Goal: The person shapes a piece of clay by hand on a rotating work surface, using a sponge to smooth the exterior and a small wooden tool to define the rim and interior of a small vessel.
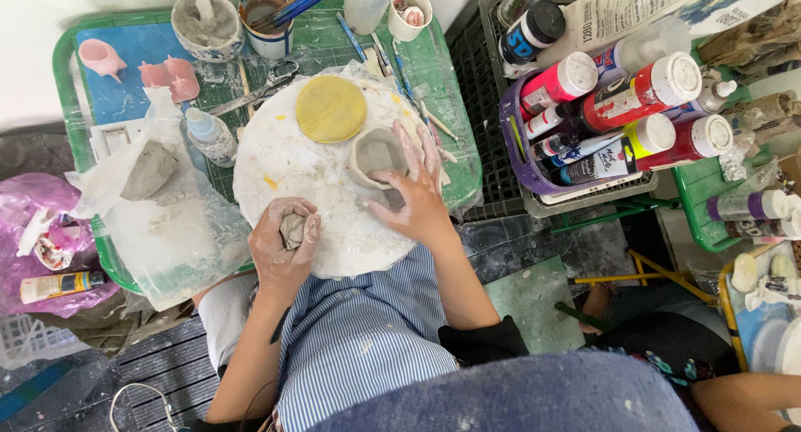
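Clay work on a round white board (292, 169) that sits on the green bench (67, 81).

Hands: left hand (282, 242) is curled shut around a small grey clay lump (292, 229) at the near edge of the board; lump shows between thumb and fingers. Right hand (415, 190) is spread open, fingers resting against the near side of a small clay pinch pot (378, 155), not gripping it.

Handling, judged: both pieces look wet and soft. Lump should be light and a little slippery, and will take finger marks; a full-palm hold suits it. Pot wall looks thin and easily dented, so support is best from outside near the base, not by pinching the rim. A yellow disc (331, 108) lies flat just beyond the pot.

Containers:
- Grey bowl (207, 25) at far edge: pale slurry, with a stick upright in it.
- Brown cup (265, 10): blue-handled brushes.
- White cup (410, 10): small items, not legible.
- Purple basket (521, 152) to the right: paint bottles lying on their sides, red, pink and yellow among them.
- Clear plastic sheet (167, 223) to the left: larger grey clay slab (148, 170) on top.
- Small squeeze bottle (210, 136): clear, contents uncertain.
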